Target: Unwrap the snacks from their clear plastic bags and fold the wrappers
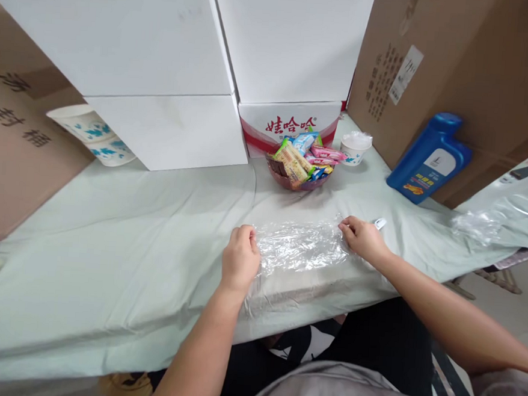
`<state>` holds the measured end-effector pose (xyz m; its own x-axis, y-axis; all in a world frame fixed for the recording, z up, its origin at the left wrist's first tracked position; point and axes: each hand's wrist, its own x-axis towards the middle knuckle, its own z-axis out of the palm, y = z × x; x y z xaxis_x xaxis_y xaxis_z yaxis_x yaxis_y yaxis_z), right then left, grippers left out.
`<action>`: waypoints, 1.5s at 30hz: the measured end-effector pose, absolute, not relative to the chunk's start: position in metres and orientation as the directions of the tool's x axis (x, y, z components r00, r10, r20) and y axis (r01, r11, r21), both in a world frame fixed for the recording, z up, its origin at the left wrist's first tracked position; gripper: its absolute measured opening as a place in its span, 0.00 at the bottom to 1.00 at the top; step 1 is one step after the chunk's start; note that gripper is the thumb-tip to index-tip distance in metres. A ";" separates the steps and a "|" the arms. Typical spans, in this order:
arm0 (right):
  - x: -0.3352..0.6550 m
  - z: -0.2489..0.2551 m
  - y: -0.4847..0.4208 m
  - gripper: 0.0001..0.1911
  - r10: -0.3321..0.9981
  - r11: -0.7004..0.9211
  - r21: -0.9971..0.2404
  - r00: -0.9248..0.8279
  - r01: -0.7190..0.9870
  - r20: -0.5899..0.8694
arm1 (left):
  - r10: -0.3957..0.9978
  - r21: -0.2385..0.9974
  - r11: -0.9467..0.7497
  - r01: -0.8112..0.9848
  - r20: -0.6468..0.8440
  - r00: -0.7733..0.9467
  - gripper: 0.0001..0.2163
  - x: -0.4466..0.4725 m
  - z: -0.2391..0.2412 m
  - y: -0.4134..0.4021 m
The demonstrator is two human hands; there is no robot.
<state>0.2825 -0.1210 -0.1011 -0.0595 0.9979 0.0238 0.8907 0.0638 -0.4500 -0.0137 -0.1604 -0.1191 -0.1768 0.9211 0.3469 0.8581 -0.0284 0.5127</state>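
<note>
A sheet of clear plastic film, crinkled and shiny, lies spread over the cloth in front of me. My left hand grips its left edge with curled fingers. At the opposite end, my right hand pinches the film's upper right corner between thumb and fingers. A small white object, its kind unclear, shows just behind my right hand. Beyond the film stands a reddish bowl heaped with wrapped snacks.
Behind the bowl is a white and red carton. A paper cup and a blue bottle stand to the right, before a cardboard box. Paper cups lie at left. Clear plastic lies near the table's right edge.
</note>
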 end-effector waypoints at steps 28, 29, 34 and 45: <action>0.248 -0.092 -0.139 0.27 0.769 0.631 -0.089 -0.607 0.771 0.200 | 0.929 0.153 -0.371 0.916 0.049 0.368 0.26 0.012 -0.119 -0.170; 0.242 -0.100 -0.144 0.35 0.702 0.711 -0.093 -0.695 0.697 0.154 | 0.929 0.150 -0.369 0.917 0.041 0.367 0.27 0.010 -0.119 -0.170; 0.253 -0.126 -0.157 0.47 0.660 0.746 -0.123 -0.752 0.655 -0.001 | 0.974 0.146 -0.218 0.965 -0.037 0.226 0.30 -0.021 -0.116 -0.166; 0.307 -0.127 -0.194 0.14 0.665 0.743 -0.185 -0.675 0.643 0.320 | 0.852 0.468 -0.447 0.762 -0.036 0.522 0.15 -0.016 -0.083 -0.195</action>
